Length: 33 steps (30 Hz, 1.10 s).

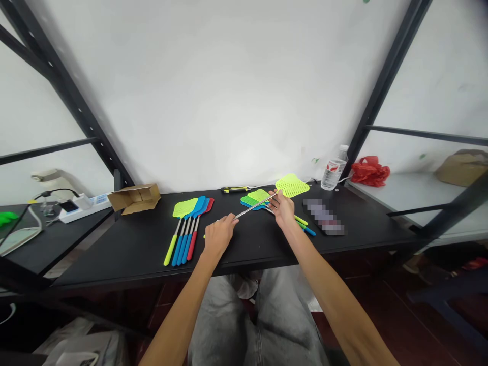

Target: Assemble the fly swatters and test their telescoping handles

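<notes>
A yellow-green fly swatter with a thin metal rod stretches slantwise between my two hands above the black table. My left hand is closed around its handle, most of which is hidden in the fist. Up near the perforated head, my right hand grips the rod between thumb and fingers. Beneath the right hand lies a loose pile of fly swatters in green, yellow-green and blue, partly covered by the hand. To the left of my left hand, several fly swatters with yellow-green, blue and red handles lie side by side, heads away from me.
On the table are an open cardboard box, a yellow-and-black tool, a blurred-out dark object and a water bottle. A white power strip sits left, a red plastic bag right. Black metal posts flank the table.
</notes>
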Motion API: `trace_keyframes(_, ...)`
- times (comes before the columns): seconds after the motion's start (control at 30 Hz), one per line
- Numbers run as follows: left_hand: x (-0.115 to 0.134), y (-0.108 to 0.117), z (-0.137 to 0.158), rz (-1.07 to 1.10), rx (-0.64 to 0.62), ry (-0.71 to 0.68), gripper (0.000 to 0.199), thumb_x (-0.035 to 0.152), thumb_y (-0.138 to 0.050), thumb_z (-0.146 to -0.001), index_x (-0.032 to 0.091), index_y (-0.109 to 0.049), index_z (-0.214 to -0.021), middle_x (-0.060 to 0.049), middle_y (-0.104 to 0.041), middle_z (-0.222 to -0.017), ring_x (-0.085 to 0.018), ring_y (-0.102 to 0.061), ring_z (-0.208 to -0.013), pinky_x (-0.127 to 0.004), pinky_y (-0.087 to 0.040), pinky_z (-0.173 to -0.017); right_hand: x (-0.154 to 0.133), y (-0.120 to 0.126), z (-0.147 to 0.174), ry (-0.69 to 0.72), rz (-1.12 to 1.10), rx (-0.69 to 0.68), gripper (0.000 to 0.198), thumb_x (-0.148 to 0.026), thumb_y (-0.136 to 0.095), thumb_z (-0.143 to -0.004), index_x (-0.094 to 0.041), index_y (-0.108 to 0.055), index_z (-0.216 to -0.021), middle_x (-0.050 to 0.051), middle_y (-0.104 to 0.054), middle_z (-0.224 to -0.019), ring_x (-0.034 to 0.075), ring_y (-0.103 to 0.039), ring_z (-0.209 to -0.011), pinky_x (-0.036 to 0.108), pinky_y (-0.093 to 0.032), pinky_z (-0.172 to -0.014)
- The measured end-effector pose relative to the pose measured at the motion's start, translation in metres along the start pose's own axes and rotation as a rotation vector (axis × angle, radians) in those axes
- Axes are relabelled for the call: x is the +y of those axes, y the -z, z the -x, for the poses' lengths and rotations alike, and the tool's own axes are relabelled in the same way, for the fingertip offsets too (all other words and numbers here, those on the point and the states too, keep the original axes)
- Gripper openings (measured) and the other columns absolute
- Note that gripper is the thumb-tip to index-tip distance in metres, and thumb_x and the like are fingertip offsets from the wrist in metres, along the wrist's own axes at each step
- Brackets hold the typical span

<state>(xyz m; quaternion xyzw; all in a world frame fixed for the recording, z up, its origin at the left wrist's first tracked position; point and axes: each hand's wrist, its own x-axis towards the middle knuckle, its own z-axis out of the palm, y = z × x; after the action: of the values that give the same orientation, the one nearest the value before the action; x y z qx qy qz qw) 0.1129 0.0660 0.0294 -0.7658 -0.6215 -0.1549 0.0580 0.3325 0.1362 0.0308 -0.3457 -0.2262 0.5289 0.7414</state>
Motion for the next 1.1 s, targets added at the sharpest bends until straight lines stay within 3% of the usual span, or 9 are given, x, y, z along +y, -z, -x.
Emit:
trace_keyframes(0.17, -0.002, -0.004, 0.002, -0.022, 0.019, -0.037, 0.042, 0.051, -0.024, -0.101, 0.026, -0.058, -0.103, -0.004, -0.071, -0.096, -0.021, -0.066, -0.083, -0.027, -0.027, -0.059, 0.009, 0.000, 0.000, 0.021, -0.012, 0.000, 0.014, -0.033, -0.063, -0.088, -0.020, -0.066, -0.086, 0.003, -0.075, -0.088, 0.014, -0.066, -0.067, 0.024, -0.054, -0.056)
trace_keyframes(0.33, -0.003, -0.005, 0.002, -0.009, 0.013, -0.024, 0.043, 0.051, -0.024, -0.101, 0.027, -0.059, -0.103, -0.004, -0.072, -0.096, -0.022, -0.067, -0.085, -0.027, -0.032, -0.063, 0.012, 0.001, 0.002, -0.003, -0.020, -0.078, 0.017, -0.039, -0.067, -0.086, -0.021, -0.064, -0.086, 0.003, -0.075, -0.098, 0.016, -0.069, -0.078, 0.025, -0.055, -0.060)
trace_keyframes(0.57, 0.001, -0.005, -0.001, -0.004, -0.008, 0.015, 0.047, 0.052, -0.021, -0.100, 0.027, -0.059, -0.108, -0.007, -0.072, -0.093, -0.023, -0.068, -0.083, -0.027, -0.037, -0.068, 0.038, -0.016, 0.030, -0.111, 0.042, -0.288, 0.027, -0.047, -0.073, -0.078, -0.022, -0.064, -0.085, 0.003, -0.074, -0.097, 0.017, -0.068, -0.080, 0.027, -0.055, -0.064)
trace_keyframes(0.8, 0.009, -0.012, -0.008, 0.082, 0.065, 0.060, 0.048, 0.050, -0.021, -0.101, 0.025, -0.060, -0.111, -0.009, -0.072, -0.092, -0.023, -0.068, -0.081, -0.028, -0.039, -0.068, 0.065, -0.031, 0.050, -0.099, 0.140, -0.459, 0.038, -0.057, -0.067, -0.079, -0.021, -0.064, -0.091, 0.007, -0.072, -0.107, 0.016, -0.066, -0.082, 0.029, -0.055, -0.069)
trace_keyframes(0.93, 0.006, -0.012, -0.006, 0.255, 0.154, 0.030, 0.040, 0.045, -0.031, -0.101, 0.024, -0.062, -0.114, -0.009, -0.072, -0.100, -0.022, -0.067, -0.088, -0.027, -0.041, -0.071, 0.068, -0.030, 0.052, -0.002, 0.309, -0.541, 0.039, -0.058, -0.062, -0.083, -0.021, -0.066, -0.095, 0.007, -0.071, -0.107, 0.018, -0.067, -0.087, 0.028, -0.054, -0.067)
trace_keyframes(1.1, 0.007, -0.012, -0.008, 0.758, 0.433, 0.035, 0.034, 0.045, -0.041, -0.097, 0.020, -0.065, -0.102, -0.006, -0.070, -0.091, -0.018, -0.065, -0.083, -0.025, -0.045, -0.073, 0.072, -0.029, 0.056, 0.098, 0.517, -0.627, 0.043, -0.056, -0.056, -0.087, -0.023, -0.066, -0.114, 0.007, -0.070, -0.107, 0.021, -0.068, -0.088, 0.028, -0.054, -0.062)
